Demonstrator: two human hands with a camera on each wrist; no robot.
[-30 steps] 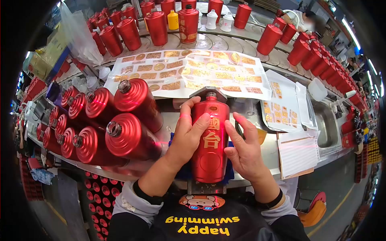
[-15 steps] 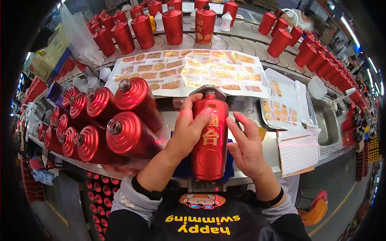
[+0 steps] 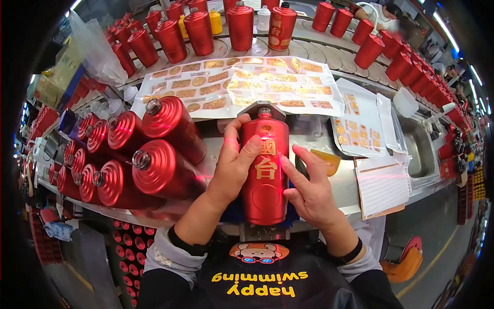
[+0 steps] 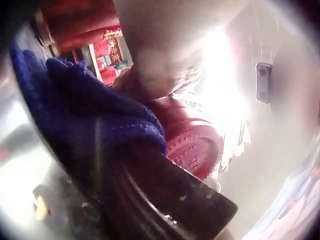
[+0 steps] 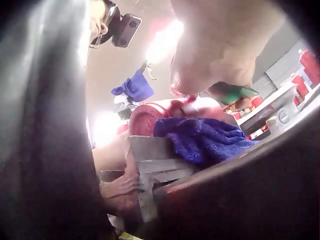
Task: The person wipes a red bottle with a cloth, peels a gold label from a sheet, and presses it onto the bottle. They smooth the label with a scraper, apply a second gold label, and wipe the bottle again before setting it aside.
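In the head view a red bottle (image 3: 265, 198) with gold characters lies on its back, its neck toward a grey angular metal rest (image 3: 272, 106). My left hand (image 3: 232, 165) grips its left side, thumb across the front near the upper character. Beside its right edge is my right hand (image 3: 311, 191), index fingertip at the lower character and thumb close to the side. The right wrist view shows a flat green piece (image 5: 231, 94) held in that hand's lower fingers. Under the bottle lies a blue cloth (image 5: 200, 140), over a metal support (image 5: 160, 162).
Several red bottles (image 3: 164, 167) stand close on the left. Behind the work lies a sheet of gold stickers (image 3: 239, 87), with more sticker sheets (image 3: 360, 129) at right. Farther back, a conveyor (image 3: 309, 56) carries bottles. A sink (image 3: 419, 154) is at far right.
Bottles on the conveyor have shifted right. Both hands stay around the red bottle; the right index fingertip has moved slightly inward along its right edge. The head view has tilted a little.
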